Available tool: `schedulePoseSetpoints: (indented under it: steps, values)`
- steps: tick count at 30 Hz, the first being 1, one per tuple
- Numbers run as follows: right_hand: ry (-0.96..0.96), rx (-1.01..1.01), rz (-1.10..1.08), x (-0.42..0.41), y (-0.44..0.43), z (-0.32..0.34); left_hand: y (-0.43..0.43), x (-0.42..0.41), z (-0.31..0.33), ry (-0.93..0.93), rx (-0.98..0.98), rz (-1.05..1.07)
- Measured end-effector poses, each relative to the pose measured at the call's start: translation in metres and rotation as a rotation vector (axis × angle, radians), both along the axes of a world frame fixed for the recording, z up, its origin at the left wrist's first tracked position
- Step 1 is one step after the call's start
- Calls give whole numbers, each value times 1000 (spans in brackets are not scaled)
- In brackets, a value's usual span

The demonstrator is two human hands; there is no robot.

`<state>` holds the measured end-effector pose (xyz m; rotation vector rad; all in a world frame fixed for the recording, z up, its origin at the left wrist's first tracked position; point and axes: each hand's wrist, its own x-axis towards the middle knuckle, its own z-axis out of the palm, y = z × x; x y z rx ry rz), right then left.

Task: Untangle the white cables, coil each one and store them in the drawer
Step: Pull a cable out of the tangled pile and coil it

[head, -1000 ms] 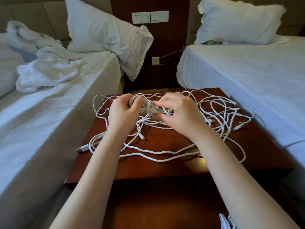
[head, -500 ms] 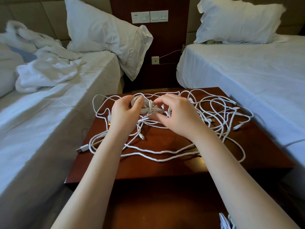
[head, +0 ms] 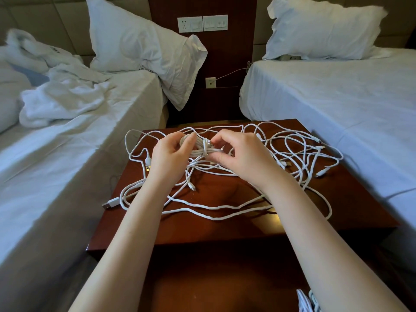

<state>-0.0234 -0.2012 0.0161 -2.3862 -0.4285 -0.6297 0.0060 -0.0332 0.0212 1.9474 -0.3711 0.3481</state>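
Loose white cables (head: 299, 152) lie tangled across the top of a reddish-brown nightstand (head: 236, 224). A small coiled bundle of white cable (head: 201, 148) sits above the tangle between my hands. My left hand (head: 168, 158) grips the left end of that coil, thumb on top. My right hand (head: 238, 158) pinches the cable at the coil's right side with thumb and fingertips. A USB plug (head: 110, 203) hangs over the nightstand's left edge. More white cable (head: 307, 301) shows at the bottom edge, partly hidden by my right forearm.
A bed with white sheets and a crumpled towel (head: 60, 97) stands to the left, another white bed (head: 337, 104) to the right. Pillows (head: 144, 48) lean against the headboards. Wall sockets (head: 202, 24) sit on the dark panel behind the nightstand.
My right hand's fingers have lifted and shifted slightly along the coil, now pinching at its right side. The left hand keeps its grip; the tangle lies as before.
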Motion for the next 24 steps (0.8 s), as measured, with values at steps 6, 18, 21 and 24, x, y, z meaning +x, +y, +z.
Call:
schedulePoseSetpoints:
  steps: [6,18,21,24]
  values:
    - [46,-9,14,-3,1,4,-1,-2,1,-19,56,2]
    - [51,-94,-42,-11,-4,0,-7,-5,-1,37,142,14]
    - [69,-110,-40,-21,-6,-5,-5,-14,-7,47,167,13]
    - [94,-117,-23,-32,-7,-13,-1,-28,-15,67,98,-39]
